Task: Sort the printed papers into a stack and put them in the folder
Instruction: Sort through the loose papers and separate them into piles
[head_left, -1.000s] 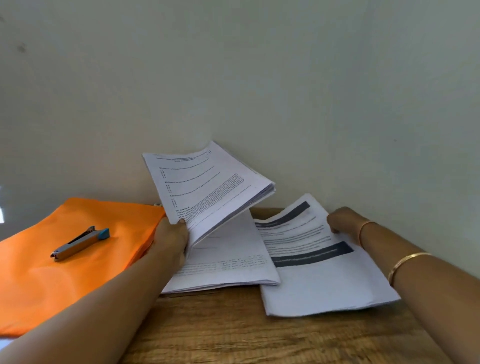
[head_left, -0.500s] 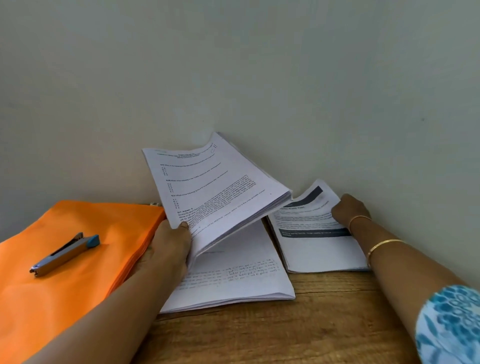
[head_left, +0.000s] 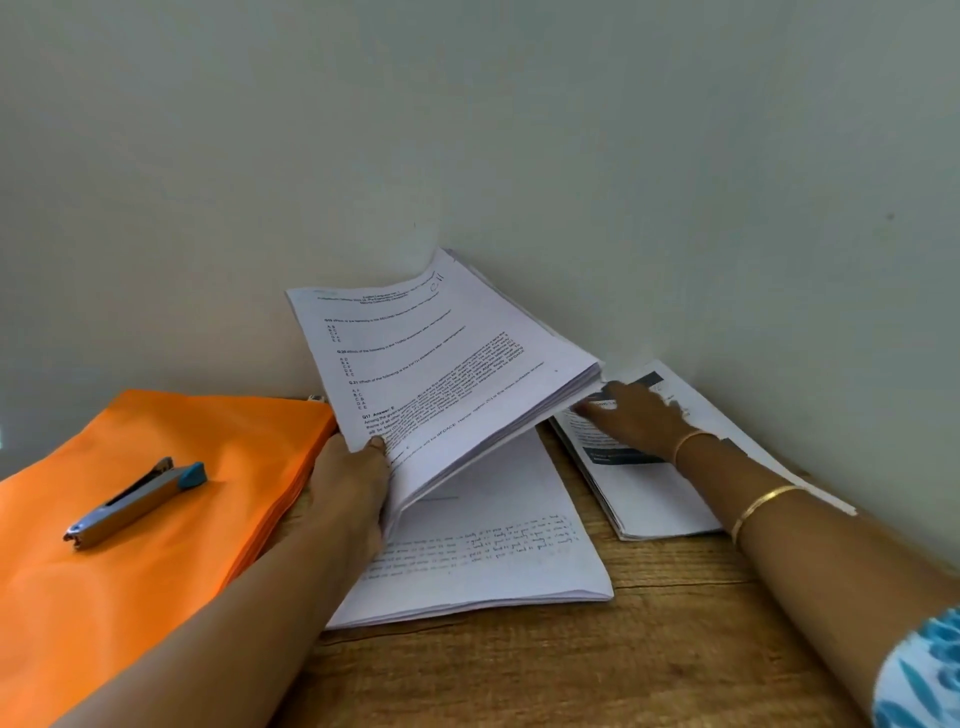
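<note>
**Change of state.** Within the last second the left hand (head_left: 353, 483) has raised the thick bundle of white printed papers (head_left: 441, 364) higher. It has also tilted the bundle more steeply off the flat stack of white printed sheets (head_left: 493, 551) beneath it. The thumb lies on the top page at the near left corner, and the fingers are clamped on the bundle from below.

The right hand (head_left: 639, 421) has left the far edge of the white paper set with dark header bands (head_left: 654, 504) and moved left across it. Its fingers (head_left: 597, 408) are straight and slightly apart, lying flat on that set. The tips are just beside the lower right corner of the raised bundle. The banded set has shifted back and now lies along the wall, just beside the flat stack.

**Meaning for the task.** The three groups of paper are not yet merged. Judged from the layout, the step in hand is collation, and the right hand is placed to support or take the raised bundle. No paper is in the flat orange folder (head_left: 130, 561), which lies at the left, beside the left wrist, and appears closed.

**Surface and room.** The brown wooden bench (head_left: 623, 654) carries all items. A grey metal stapler with a blue end (head_left: 135, 499) rests on the folder. The bench stands against a plain pale wall (head_left: 467, 130). The right forearm wears two thin gold bangles (head_left: 763, 501).
</note>
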